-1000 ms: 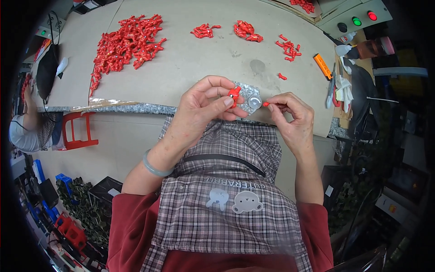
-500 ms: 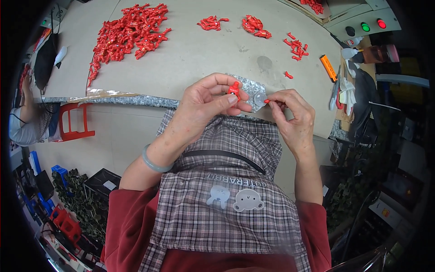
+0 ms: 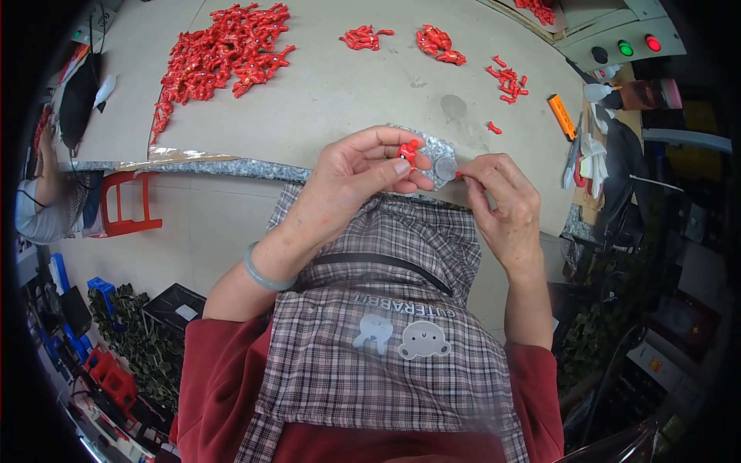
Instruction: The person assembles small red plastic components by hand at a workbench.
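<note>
Between the thumb and fingers of my left hand [image 3: 363,166] is a small red figurine [image 3: 407,153]. My right hand [image 3: 502,189] pinches a tiny red piece [image 3: 459,174], mostly covered by the fingertips. Its tip comes close to a small round clear dish [image 3: 445,168] at the table edge, between my two hands. The two red things are apart. Beyond my hands, a lone red piece [image 3: 494,127] lies on the table, with a loose group of small red parts [image 3: 507,81] farther back.
A large heap of red figurines [image 3: 224,54] covers the table's far left, with two smaller red piles [image 3: 438,44] behind the middle. An orange marker-like tool [image 3: 561,116], a white cloth [image 3: 593,162] and a bottle [image 3: 648,93] lie at right. Another person [image 3: 46,197] sits far left by a red stool [image 3: 127,204].
The figurine in my left hand has turned and tilted a little. My right hand has shifted slightly right, still pinching the tiny red piece. The table's contents lie as before.
</note>
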`<action>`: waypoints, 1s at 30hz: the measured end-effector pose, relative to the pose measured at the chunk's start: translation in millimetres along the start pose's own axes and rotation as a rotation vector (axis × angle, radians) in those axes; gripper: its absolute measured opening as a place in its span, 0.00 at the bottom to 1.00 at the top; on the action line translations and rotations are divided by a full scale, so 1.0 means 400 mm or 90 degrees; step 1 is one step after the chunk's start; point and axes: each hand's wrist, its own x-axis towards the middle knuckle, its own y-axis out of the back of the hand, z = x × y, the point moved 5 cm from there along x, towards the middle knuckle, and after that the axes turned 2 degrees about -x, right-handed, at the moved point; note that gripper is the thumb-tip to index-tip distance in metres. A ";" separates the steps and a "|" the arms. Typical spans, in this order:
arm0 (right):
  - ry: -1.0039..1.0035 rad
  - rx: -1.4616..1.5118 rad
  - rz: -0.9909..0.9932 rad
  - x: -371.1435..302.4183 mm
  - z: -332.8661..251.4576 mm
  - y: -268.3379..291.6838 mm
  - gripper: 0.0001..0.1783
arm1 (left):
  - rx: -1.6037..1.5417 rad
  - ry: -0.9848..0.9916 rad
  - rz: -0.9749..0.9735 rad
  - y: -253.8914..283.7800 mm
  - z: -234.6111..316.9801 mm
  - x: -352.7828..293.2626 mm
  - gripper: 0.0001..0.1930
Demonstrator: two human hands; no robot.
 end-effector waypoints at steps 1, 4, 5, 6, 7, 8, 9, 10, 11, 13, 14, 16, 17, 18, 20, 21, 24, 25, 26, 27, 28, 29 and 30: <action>0.001 0.001 0.000 0.001 -0.003 0.004 0.10 | 0.000 0.000 0.001 -0.001 0.000 0.000 0.15; -0.054 0.046 -0.037 0.001 0.008 0.006 0.10 | 0.003 0.000 0.001 -0.005 -0.001 0.000 0.16; -0.072 0.083 -0.030 0.002 0.016 0.011 0.09 | 0.000 0.002 -0.007 -0.007 -0.001 0.000 0.15; -0.090 0.120 -0.024 0.003 0.022 0.014 0.08 | -0.003 0.004 -0.014 -0.009 -0.001 0.000 0.15; -0.089 0.120 -0.023 0.001 0.021 0.015 0.08 | -0.002 0.003 -0.015 -0.011 0.001 0.000 0.15; -0.202 0.289 -0.014 -0.010 0.040 0.008 0.06 | 0.004 0.018 -0.021 -0.012 0.000 -0.001 0.15; -0.313 0.458 -0.006 -0.022 0.057 -0.003 0.06 | 0.011 0.034 -0.027 -0.014 -0.001 -0.002 0.15; -0.312 0.458 -0.004 -0.023 0.060 -0.003 0.06 | 0.012 0.033 -0.028 -0.015 -0.002 -0.002 0.15; -0.331 0.533 -0.012 -0.027 0.063 -0.007 0.06 | 0.038 0.031 -0.029 -0.015 -0.005 -0.003 0.15; -0.348 0.607 -0.017 -0.033 0.065 -0.013 0.07 | 0.064 0.028 -0.032 -0.019 -0.011 -0.005 0.15; -0.351 0.638 -0.009 -0.037 0.067 -0.017 0.07 | 0.056 0.031 -0.030 -0.022 -0.015 -0.005 0.15; -0.354 0.671 0.003 -0.042 0.064 -0.023 0.06 | 0.051 0.034 -0.030 -0.032 -0.023 -0.006 0.15; -0.336 0.662 0.019 -0.043 0.056 -0.024 0.06 | 0.047 0.035 -0.022 -0.035 -0.026 -0.008 0.15; -0.318 0.654 0.034 -0.045 0.047 -0.024 0.06 | 0.043 0.036 -0.014 -0.036 -0.028 -0.008 0.15; -0.313 0.636 0.046 -0.048 0.030 -0.023 0.06 | 0.051 0.045 -0.018 -0.039 -0.028 -0.009 0.15; -0.308 0.618 0.055 -0.049 0.021 -0.021 0.06 | 0.057 0.052 -0.021 -0.041 -0.028 -0.010 0.15; -0.252 0.536 0.059 -0.044 -0.010 -0.017 0.05 | 0.056 0.033 -0.028 -0.044 -0.032 -0.010 0.14; -0.237 0.498 0.067 -0.042 -0.016 -0.014 0.05 | 0.057 0.034 -0.029 -0.045 -0.033 -0.010 0.14; -0.237 0.498 0.068 -0.042 -0.017 -0.018 0.05 | 0.057 0.027 -0.028 -0.046 -0.033 -0.010 0.15; -0.208 0.471 0.082 -0.041 -0.020 -0.018 0.05 | 0.058 0.021 -0.026 -0.048 -0.033 -0.010 0.15; -0.178 0.443 0.096 -0.041 -0.024 -0.016 0.05 | 0.058 0.022 -0.026 -0.050 -0.034 -0.011 0.15; -0.178 0.444 0.096 -0.040 -0.026 -0.016 0.05 | 0.058 0.023 -0.024 -0.050 -0.034 -0.011 0.15; -0.179 0.421 0.101 -0.039 -0.028 -0.014 0.05 | 0.057 0.024 -0.021 -0.050 -0.035 -0.011 0.15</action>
